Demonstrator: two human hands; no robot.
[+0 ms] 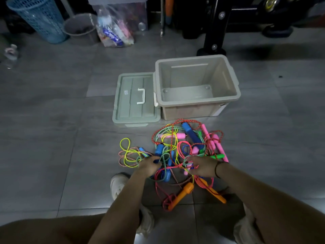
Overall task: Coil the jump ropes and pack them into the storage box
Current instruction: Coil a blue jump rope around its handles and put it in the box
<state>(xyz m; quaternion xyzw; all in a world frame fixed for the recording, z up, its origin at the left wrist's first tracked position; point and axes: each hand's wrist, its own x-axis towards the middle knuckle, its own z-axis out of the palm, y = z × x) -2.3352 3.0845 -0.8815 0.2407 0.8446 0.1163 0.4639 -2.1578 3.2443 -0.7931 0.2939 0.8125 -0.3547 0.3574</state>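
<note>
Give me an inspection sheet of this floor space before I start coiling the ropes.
Surface: grey tiled floor, dimly lit.
Job's things: jump ropes in one tangled heap in front of the storage box; box open, nothing in it; lid flat on the floor beside it.
Clutter: blue basket, grey bucket, plastic bag and bottle at the far edge.
Grips: left grip and right grip both curled into the cords.
Cables: nothing seen.
Surroundings: black metal frame behind the box; pale shoes near the heap.
</note>
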